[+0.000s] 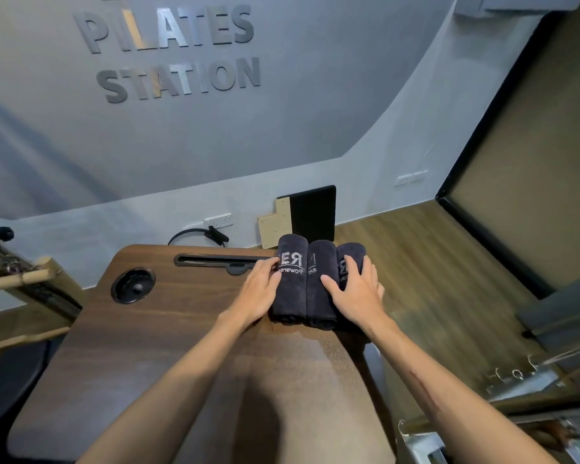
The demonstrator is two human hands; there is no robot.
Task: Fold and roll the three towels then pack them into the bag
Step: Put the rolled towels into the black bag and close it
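Observation:
Three dark rolled towels with white lettering lie side by side at the right far edge of a brown wooden table (181, 329). My left hand (260, 283) rests with straight fingers against the outer side of the left towel (288, 283). The middle towel (318, 296) lies between the other two. My right hand (355, 289) lies spread over the right towel (349, 256), its fingers reaching onto the middle one. No bag is in view.
The table has a round black cup holder (133, 284) at its left and a long slot (215, 259) along the far edge. A black and beige board (302, 216) leans on the wall behind. Wooden and metal equipment stands at left and lower right.

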